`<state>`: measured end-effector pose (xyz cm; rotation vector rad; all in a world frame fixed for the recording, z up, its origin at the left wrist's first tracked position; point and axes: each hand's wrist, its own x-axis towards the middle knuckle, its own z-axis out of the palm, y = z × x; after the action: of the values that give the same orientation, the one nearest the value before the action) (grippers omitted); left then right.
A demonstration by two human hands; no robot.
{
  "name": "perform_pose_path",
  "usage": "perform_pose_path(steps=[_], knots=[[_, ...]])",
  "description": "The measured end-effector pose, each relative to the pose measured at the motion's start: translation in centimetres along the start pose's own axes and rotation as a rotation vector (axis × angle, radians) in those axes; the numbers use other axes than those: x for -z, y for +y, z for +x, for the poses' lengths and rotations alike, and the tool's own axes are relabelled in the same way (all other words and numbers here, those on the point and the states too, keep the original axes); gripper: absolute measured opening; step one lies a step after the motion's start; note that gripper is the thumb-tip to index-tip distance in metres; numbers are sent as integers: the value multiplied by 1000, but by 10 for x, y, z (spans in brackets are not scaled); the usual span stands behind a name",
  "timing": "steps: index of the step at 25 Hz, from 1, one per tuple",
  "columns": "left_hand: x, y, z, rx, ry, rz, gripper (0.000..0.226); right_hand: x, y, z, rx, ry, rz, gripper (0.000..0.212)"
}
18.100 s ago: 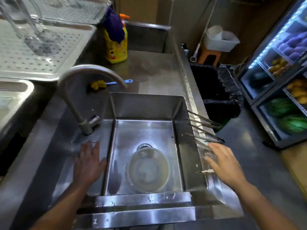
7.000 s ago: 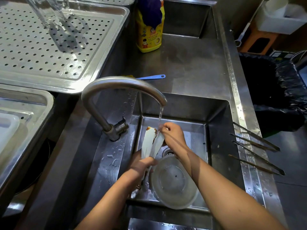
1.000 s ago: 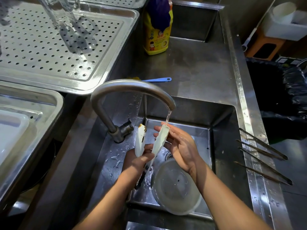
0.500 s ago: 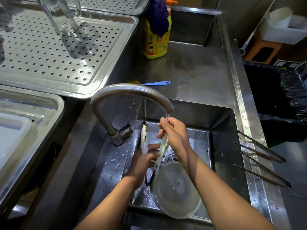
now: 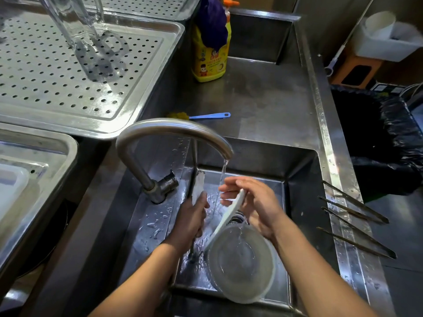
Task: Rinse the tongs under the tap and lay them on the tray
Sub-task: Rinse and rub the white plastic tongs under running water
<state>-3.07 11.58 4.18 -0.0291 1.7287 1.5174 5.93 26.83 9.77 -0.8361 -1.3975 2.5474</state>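
White-tipped tongs (image 5: pixel 225 221) stand spread apart in the sink (image 5: pixel 299 179), tips up, under the curved tap (image 5: pixel 174 128), whose water runs down between the two arms. My left hand (image 5: pixel 191 219) grips the tongs' left arm low down. My right hand (image 5: pixel 254 202) holds the right white tip, thumb and fingers around it. The perforated steel tray (image 5: pixel 68 72) lies at the upper left, with a clear glass container standing on it.
A clear round bowl (image 5: pixel 242 264) sits in the sink below my hands. Two more metal tongs (image 5: pixel 357 216) lie across the sink's right rim. A yellow soap bottle (image 5: pixel 210 56), a blue-handled brush (image 5: pixel 206 115) and a black bin (image 5: pixel 384 138) stand around.
My right hand has slid from gripping the tip under the stream to holding it lower and further right. The tongs' arms have spread wider apart. My left hand keeps its hold.
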Motion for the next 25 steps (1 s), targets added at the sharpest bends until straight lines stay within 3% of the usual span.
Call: perform_pose_path(steps=[2, 4, 6, 8, 11, 13, 15, 17, 19, 21, 23, 24, 25], knots=[[7, -5, -4, -50, 23, 80, 28, 6, -9, 13, 112, 269, -666, 19], [10, -10, -10, -111, -3, 120, 19, 3, -2, 18, 215, 297, -1115, 24], [7, -14, -14, -149, -25, 149, 18, -11, 13, 13, 185, 152, -1028, 29], [0, -18, -15, -193, -44, 223, 16, -27, 30, 13, 116, 94, -749, 28], [-9, -24, -19, -247, -76, 209, 17, -37, 37, 22, 99, 303, -479, 14], [-11, -26, -19, -285, -91, 165, 29, -40, 35, 25, 69, 366, -309, 20], [-10, -25, -18, -330, -67, 183, 31, -39, 44, 19, 92, 284, -292, 12], [-8, -21, -14, -365, -12, 252, 24, -40, 56, 10, 136, 167, -535, 21], [-7, -19, -12, -362, -23, 280, 23, -36, 51, 15, 134, 250, -656, 8], [-12, -20, -13, -351, -81, 214, 35, -31, 37, 24, 47, 370, -419, 30], [-16, -19, -14, -363, -79, 168, 45, -35, 33, 22, 9, 334, -168, 21], [-16, -18, -14, -383, -74, 160, 45, -40, 35, 17, 22, 257, -177, 7], [-15, -18, -14, -399, -71, 157, 42, -41, 43, 13, 42, 193, -223, 14]])
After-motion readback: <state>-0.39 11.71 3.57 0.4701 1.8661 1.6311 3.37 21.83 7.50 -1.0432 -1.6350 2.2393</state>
